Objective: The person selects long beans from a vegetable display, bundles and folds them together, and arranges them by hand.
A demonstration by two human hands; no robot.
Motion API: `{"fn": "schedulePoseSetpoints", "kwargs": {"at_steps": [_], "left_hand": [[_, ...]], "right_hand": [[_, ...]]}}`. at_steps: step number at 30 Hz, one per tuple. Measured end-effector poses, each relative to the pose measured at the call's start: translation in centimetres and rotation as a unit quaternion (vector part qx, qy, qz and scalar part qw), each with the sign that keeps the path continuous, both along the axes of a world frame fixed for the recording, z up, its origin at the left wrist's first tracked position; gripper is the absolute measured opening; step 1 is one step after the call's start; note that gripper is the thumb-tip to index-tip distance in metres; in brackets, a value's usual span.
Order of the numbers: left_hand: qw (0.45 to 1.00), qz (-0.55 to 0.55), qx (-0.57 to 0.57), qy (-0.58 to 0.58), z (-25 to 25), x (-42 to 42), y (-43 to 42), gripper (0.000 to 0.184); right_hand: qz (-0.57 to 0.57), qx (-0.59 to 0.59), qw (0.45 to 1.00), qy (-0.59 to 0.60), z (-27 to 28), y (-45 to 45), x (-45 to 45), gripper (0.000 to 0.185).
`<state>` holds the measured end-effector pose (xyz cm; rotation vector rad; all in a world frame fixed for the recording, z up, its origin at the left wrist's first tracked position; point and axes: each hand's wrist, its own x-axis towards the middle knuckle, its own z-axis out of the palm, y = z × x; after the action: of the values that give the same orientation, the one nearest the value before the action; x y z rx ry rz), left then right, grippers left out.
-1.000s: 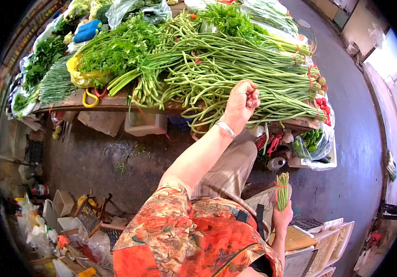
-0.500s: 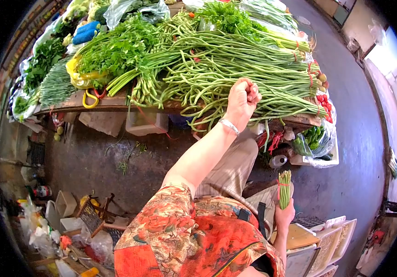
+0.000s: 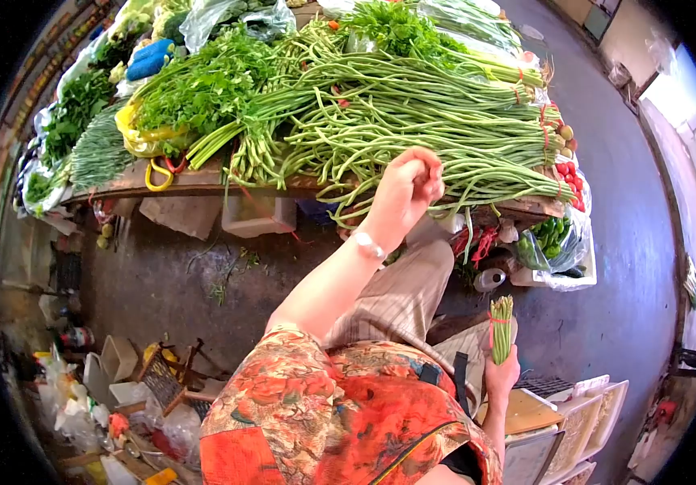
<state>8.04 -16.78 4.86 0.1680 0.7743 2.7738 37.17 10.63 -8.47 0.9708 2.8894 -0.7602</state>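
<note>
My left hand [image 3: 413, 182], with a silvery bracelet at the wrist, is raised in front of the near edge of a pile of long green beans [image 3: 445, 121]. Its fingers are curled closed; whether anything small is between them I cannot make out. Down at the right, my right hand [image 3: 501, 373] is wrapped round the lower part of a bundle of long beans [image 3: 501, 330]. A red band circles that bundle, and its cut ends point upward. Several red ties hold the bean bunches at the right side of the pile.
Leafy greens [image 3: 210, 81], a yellow bag [image 3: 142, 133] and red tomatoes [image 3: 568, 179] share the wooden stall table [image 3: 190, 182]. Green peppers [image 3: 554, 238] fill a white box beside it. White crates [image 3: 603, 416] stand near my right side; plastic bags [image 3: 73, 412] clutter the lower left.
My left hand has drawn back from over the beans, down and slightly left, its fingers still curled. My right hand and its bundle have barely shifted.
</note>
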Motion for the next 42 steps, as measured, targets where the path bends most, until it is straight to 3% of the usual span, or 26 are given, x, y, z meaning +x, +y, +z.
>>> {"fn": "schedulePoseSetpoints", "kwargs": {"at_steps": [5, 7, 11, 12, 14, 18, 22, 25, 30, 38, 40, 41, 42], "left_hand": [[0.993, 0.008, -0.118, 0.002, 0.2, 3.7, -4.7, 0.009], [0.981, 0.090, -0.170, -0.039, 0.3, 4.4, -6.5, 0.007], [0.904, 0.202, -0.377, 0.022, -0.7, 3.7, -8.3, 0.011], [0.903, 0.203, -0.377, 0.022, -1.1, 3.3, -8.3, 0.011], [0.810, 0.287, -0.500, 0.107, -1.9, 2.4, -7.7, 0.016], [0.755, 0.249, -0.605, 0.054, -0.2, 2.3, -6.9, 0.020], [0.759, 0.317, -0.562, 0.080, -2.0, 1.1, -6.8, 0.017], [0.770, 0.310, -0.553, 0.073, -2.2, 1.2, -6.5, 0.015], [0.729, 0.275, -0.623, 0.071, -0.7, 1.7, -6.7, 0.013], [0.731, 0.251, -0.628, 0.093, -1.3, 1.1, -7.5, 0.014], [0.838, 0.196, -0.508, 0.035, -1.6, 1.2, -7.8, 0.012], [0.837, 0.198, -0.509, 0.034, -1.5, 1.4, -8.0, 0.012], [0.883, 0.170, -0.437, 0.010, -1.4, 1.6, -8.2, 0.010]], "right_hand": [[0.012, 0.002, 1.000, 0.026, -0.5, 0.3, 0.1, 0.027], [0.005, -0.004, 1.000, 0.019, -0.6, 0.4, 0.2, 0.027], [0.017, -0.002, 1.000, 0.017, -0.7, 0.5, 0.0, 0.026], [0.013, -0.006, 1.000, 0.009, -0.6, 0.4, -0.1, 0.026], [0.006, -0.008, 1.000, 0.001, -0.5, 0.5, 0.0, 0.027], [0.011, -0.004, 1.000, -0.008, -1.4, 1.2, 0.6, 0.033], [0.004, -0.008, 1.000, -0.017, -0.9, 0.9, 0.5, 0.040], [-0.003, -0.033, 0.999, 0.024, 0.3, 0.1, 0.2, 0.027], [-0.020, -0.047, 0.999, 0.012, 1.3, -0.2, -0.2, 0.026], [-0.014, -0.040, 0.999, 0.020, 1.1, -0.3, -0.1, 0.027], [-0.019, -0.025, 0.999, 0.006, 1.2, -0.5, -0.2, 0.027], [-0.017, -0.026, 1.000, 0.005, 1.1, -0.4, -0.2, 0.027], [-0.017, -0.025, 0.999, 0.008, 0.8, -0.3, -0.1, 0.027]]}}
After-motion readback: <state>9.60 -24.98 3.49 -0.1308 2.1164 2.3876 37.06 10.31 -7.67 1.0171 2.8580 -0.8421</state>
